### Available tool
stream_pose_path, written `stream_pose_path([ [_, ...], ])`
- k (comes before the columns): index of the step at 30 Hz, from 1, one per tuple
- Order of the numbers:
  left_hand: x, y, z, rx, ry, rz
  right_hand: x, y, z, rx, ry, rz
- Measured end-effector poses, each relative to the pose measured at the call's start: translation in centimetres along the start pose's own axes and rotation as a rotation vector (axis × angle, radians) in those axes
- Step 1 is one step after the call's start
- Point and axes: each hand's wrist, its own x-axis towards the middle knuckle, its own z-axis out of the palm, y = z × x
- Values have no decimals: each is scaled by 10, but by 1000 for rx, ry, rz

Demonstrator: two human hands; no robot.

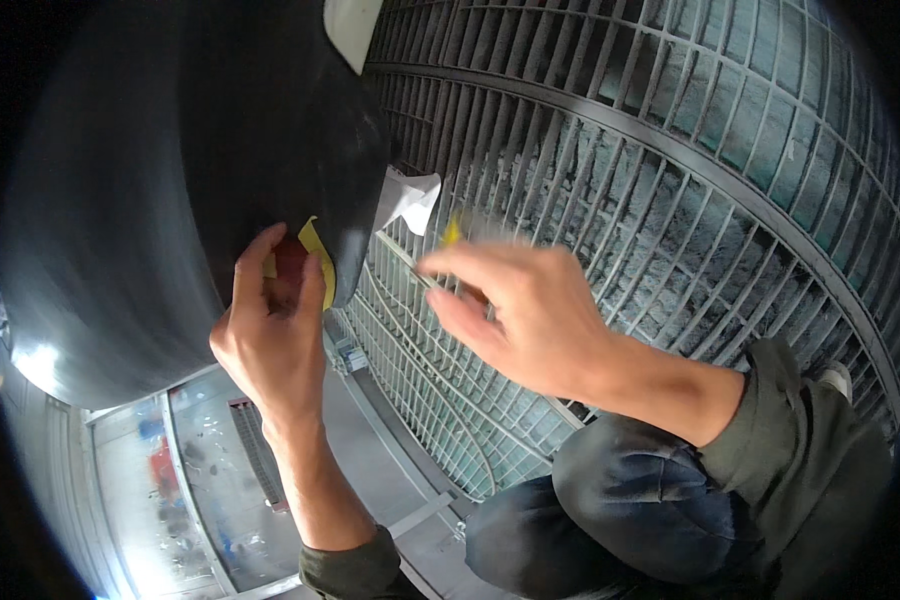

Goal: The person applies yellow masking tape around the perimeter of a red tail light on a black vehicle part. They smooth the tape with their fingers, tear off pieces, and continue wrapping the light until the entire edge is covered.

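A large curved black panel (135,190), like a bumper, fills the upper left. Low on its right side is a small red patch (290,262) bordered by strips of yellow masking tape (319,255). My left hand (270,335) reaches up to it, thumb and forefinger apart on either side of the red, the thumb against the right-hand strip. To the right, over the floor grating, my right hand (525,305) is curled, with a scrap of yellow masking tape (452,231) showing beyond its forefinger. Motion blurs that scrap, and its grip is partly hidden.
A metal grating floor (650,210) spreads under and right of my hands, crossed by a curved bar. A piece of white paper (410,198) sticks out by the panel's right edge. My bent knees (630,500) are at lower right. At lower left are paint-spotted panels (210,470).
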Motion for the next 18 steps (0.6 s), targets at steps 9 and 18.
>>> stream_pose_path([
  [9,7,-4,9,88,12,97,43,-42,-66,-229,-893,290],
  [18,-3,-14,-4,-98,-24,217,36,-16,62,-355,-667,288],
])
